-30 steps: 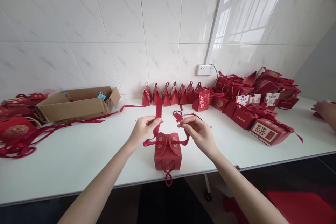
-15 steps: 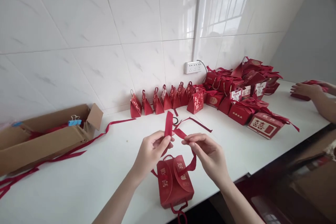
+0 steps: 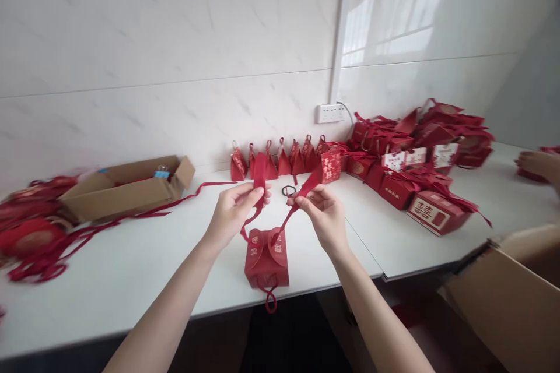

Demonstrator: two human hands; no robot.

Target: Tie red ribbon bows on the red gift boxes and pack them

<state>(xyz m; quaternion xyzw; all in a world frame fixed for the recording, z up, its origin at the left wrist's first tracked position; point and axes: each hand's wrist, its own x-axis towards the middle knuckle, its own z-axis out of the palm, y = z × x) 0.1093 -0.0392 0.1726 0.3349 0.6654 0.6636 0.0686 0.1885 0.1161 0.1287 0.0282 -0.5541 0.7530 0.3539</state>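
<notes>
A small red gift box (image 3: 266,256) with curved flaps and gold characters sits near the table's front edge, a cord loop hanging from its front. A red ribbon (image 3: 287,220) rises from its top, its two ends held apart above the box. My left hand (image 3: 234,208) pinches one end, which stands up past the fingers. Between the thumb and fingers of my right hand (image 3: 322,214) is the other end, sloping up to the right. Behind the hands lies a black ring (image 3: 289,190) on the white table.
Small red triangular boxes (image 3: 283,162) line the wall, left of a heap of red gift boxes (image 3: 396,186). At left are an open cardboard box (image 3: 118,201) and loose red ribbons (image 3: 87,232). Another person's hand (image 3: 536,163) is at far right, above a cardboard carton (image 3: 516,291).
The view has swung, so the gift box appears further left. My hands have drawn the ribbon ends upward and further apart, and the ribbon now rises tauter from the box.
</notes>
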